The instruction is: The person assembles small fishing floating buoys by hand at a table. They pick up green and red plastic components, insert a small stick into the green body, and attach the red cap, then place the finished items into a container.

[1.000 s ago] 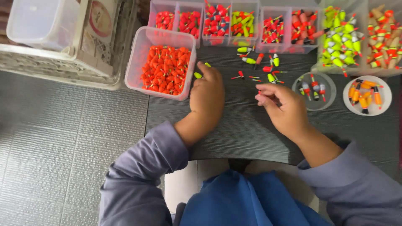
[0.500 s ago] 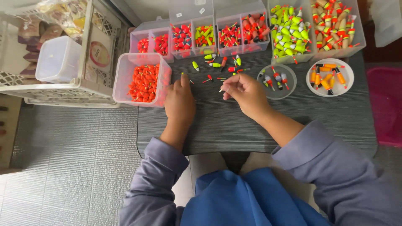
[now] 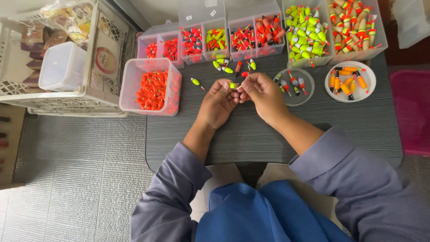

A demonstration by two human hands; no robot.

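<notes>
Head view shows both hands meeting above the dark grey bench [image 3: 268, 134]: left hand [image 3: 218, 104] and right hand [image 3: 262, 92] pinch a small yellow-green plastic fishing float [image 3: 232, 85] between their fingertips, near the clear round dish [image 3: 293, 81].

Left hand [image 3: 218, 104] was lying flat, knuckles up, on the surface [image 3: 268, 139] beside the tub of orange floats [image 3: 152, 87]; it's now lifted and turned in toward the right hand [image 3: 262, 92]. Both hands have closed up, fingertips meeting over a small yellow-green float [image 3: 232, 85] pinched between them. Right hand earlier worked alone among the loose floats [image 3: 233, 66].
</notes>
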